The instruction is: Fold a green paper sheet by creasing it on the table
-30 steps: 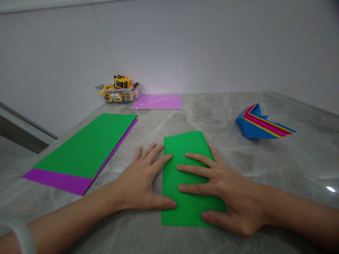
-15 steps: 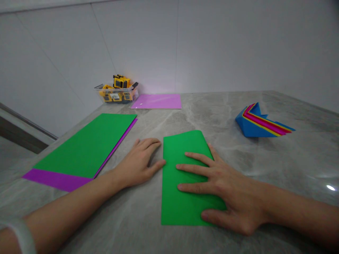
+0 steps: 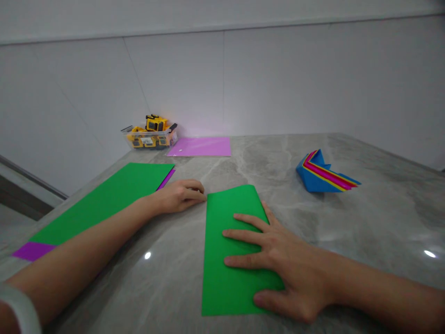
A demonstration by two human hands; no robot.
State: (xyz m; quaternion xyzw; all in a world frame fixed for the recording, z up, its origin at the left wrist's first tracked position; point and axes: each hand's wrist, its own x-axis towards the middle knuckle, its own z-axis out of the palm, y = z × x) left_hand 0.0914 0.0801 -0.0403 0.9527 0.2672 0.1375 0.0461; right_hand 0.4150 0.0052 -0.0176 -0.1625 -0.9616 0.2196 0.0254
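Observation:
A folded green paper (image 3: 225,283) lies on the grey marble table (image 3: 365,222) in front of me. My right hand (image 3: 278,266) rests flat on it with fingers spread, pressing it down. My left hand (image 3: 179,195) sits at the paper's far left corner, fingers curled, fingertips touching the edge there. Whether it pinches the corner I cannot make out.
A large green sheet (image 3: 104,199) lies over a purple one (image 3: 33,250) at the left. At the back stand a pink sheet (image 3: 201,146) and a clear box of yellow toy vehicles (image 3: 149,134). Nested folded paper shapes, blue outermost (image 3: 321,174), sit at the right.
My left hand slid away along the paper's left edge to its far corner and curled its fingers. The view tilted up a little. My right hand stayed flat on the paper.

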